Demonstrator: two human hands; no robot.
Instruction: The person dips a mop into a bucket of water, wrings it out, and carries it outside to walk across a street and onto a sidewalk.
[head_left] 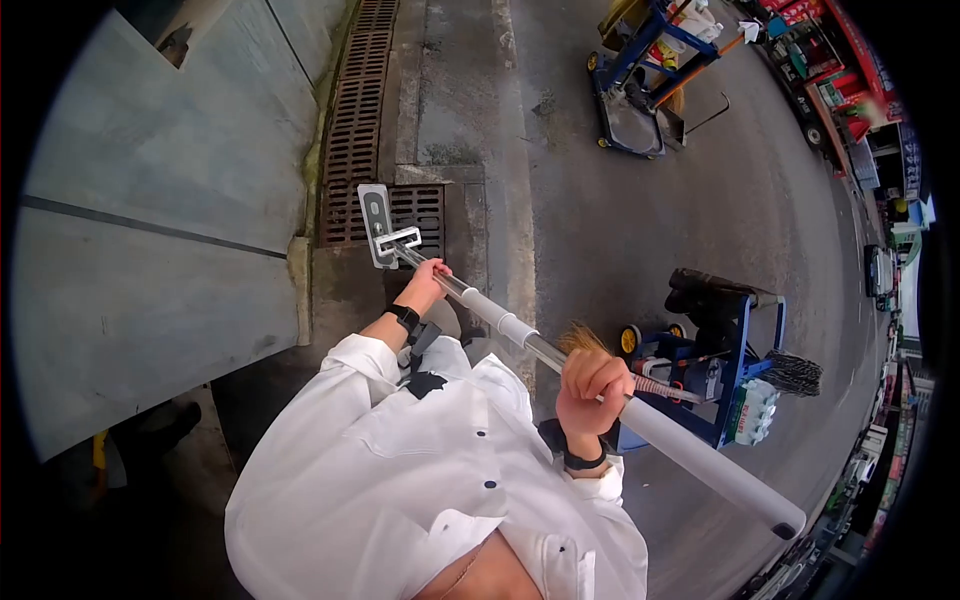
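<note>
A flat mop with a long telescopic pole [500,322] crosses in front of my white shirt. Its flat, grey-and-white rectangular head [377,222] is over the drain grate at the upper left. Close behind the head, my left hand [425,279] is closed round the thin metal part of the pole; a black watch is on that wrist. My right hand [592,388] wraps the pole farther back, just ahead of the thick white grip [700,462], whose dark end points to the lower right. A black band circles the right wrist.
Grey metal panels [160,220] stand on the left beside the long drain grate [358,110]. A blue cart [745,370] with cleaning gear and a bottle pack is near my right hand. Another blue cart [640,95] stands farther off. Vehicles line the far right.
</note>
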